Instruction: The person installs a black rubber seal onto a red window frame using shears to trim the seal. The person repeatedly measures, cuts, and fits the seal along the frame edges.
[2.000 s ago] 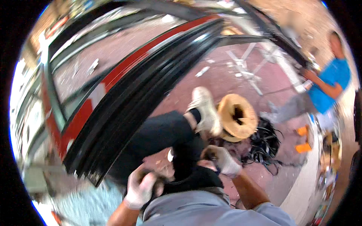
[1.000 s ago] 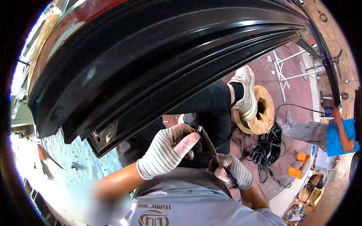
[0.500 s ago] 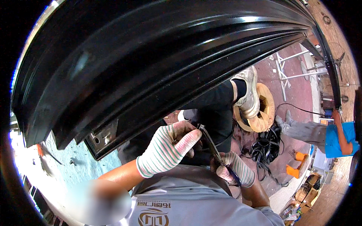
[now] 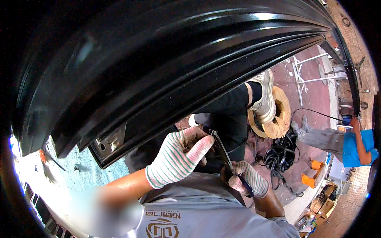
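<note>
My left hand [image 4: 174,158], in a pink-and-white knit glove with green stripes, is closed in a pinch at the middle. Whatever it pinches is dark, small and mostly hidden by the fingers, so I cannot tell what it is. My right hand [image 4: 252,180], in a matching glove, grips scissors [image 4: 223,150] by their dark handle. Their long metal blades slant up and left, the tips close to my left fingertips. Just above both hands passes the lower edge of a large glossy black ribbed frame [image 4: 178,67].
A cut-out plate [image 4: 104,147] ends the frame's lower left. A shoe [image 4: 264,97] rests on a yellowish spool [image 4: 282,104], beside tangled black strip [image 4: 279,152]. Farther right are an orange stand [image 4: 313,174], cardboard boxes [image 4: 323,202] and a co-worker in blue [image 4: 357,148].
The view has shifted slightly. Both hands and the scissors keep nearly the same pose, with the blade tips still by my left fingers.
</note>
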`<action>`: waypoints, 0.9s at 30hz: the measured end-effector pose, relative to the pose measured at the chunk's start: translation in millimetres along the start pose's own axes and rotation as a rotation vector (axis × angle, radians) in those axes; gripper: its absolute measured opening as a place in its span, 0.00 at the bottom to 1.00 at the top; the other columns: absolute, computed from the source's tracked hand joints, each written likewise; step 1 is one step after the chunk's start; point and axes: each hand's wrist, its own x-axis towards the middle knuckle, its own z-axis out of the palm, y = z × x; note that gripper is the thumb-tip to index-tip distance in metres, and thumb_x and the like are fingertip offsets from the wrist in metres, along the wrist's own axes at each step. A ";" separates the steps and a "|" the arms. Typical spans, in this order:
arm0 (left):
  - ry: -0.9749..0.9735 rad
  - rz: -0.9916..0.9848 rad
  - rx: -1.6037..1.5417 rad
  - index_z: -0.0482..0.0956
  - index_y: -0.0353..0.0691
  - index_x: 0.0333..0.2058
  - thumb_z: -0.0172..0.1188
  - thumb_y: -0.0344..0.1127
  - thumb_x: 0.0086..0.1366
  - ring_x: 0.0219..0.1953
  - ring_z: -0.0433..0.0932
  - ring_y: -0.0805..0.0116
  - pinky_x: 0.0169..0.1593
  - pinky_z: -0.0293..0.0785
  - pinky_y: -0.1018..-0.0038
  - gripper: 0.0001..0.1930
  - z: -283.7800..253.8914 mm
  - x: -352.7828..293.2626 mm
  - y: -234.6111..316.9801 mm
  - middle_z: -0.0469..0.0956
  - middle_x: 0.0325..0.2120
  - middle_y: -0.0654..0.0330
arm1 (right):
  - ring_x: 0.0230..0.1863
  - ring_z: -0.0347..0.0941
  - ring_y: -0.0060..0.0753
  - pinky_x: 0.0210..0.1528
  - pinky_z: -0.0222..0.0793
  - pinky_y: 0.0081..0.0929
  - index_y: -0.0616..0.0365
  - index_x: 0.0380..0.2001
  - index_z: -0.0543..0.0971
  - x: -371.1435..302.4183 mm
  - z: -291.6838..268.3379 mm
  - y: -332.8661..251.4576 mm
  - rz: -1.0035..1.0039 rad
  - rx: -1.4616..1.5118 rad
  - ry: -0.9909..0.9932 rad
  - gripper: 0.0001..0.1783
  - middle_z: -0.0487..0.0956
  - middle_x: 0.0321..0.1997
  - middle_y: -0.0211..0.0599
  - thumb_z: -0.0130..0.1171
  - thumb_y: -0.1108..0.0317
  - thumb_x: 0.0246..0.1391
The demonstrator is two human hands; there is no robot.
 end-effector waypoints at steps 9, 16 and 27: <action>0.006 0.001 -0.015 0.79 0.35 0.47 0.57 0.39 0.73 0.25 0.77 0.79 0.31 0.75 0.81 0.13 -0.3 -0.2 -3.8 0.80 0.30 0.64 | 0.33 0.67 0.16 0.32 0.62 0.21 0.61 0.31 0.79 -0.4 3.4 -11.1 0.028 0.055 0.023 0.16 0.74 0.27 0.22 0.62 0.57 0.58; 0.003 0.002 -0.015 0.79 0.35 0.47 0.57 0.39 0.73 0.25 0.76 0.79 0.31 0.74 0.82 0.13 -0.6 -0.3 -3.2 0.80 0.30 0.64 | 0.31 0.67 0.15 0.31 0.62 0.18 0.61 0.31 0.79 0.2 6.5 -9.3 0.043 0.170 0.031 0.15 0.73 0.26 0.24 0.62 0.58 0.59; -0.012 0.000 -0.050 0.79 0.36 0.48 0.57 0.39 0.73 0.26 0.76 0.80 0.31 0.74 0.82 0.13 0.3 0.0 -3.4 0.80 0.30 0.65 | 0.23 0.74 0.21 0.26 0.69 0.10 0.65 0.40 0.79 2.2 7.1 30.1 -0.175 -0.046 0.019 0.10 0.81 0.31 0.36 0.56 0.72 0.57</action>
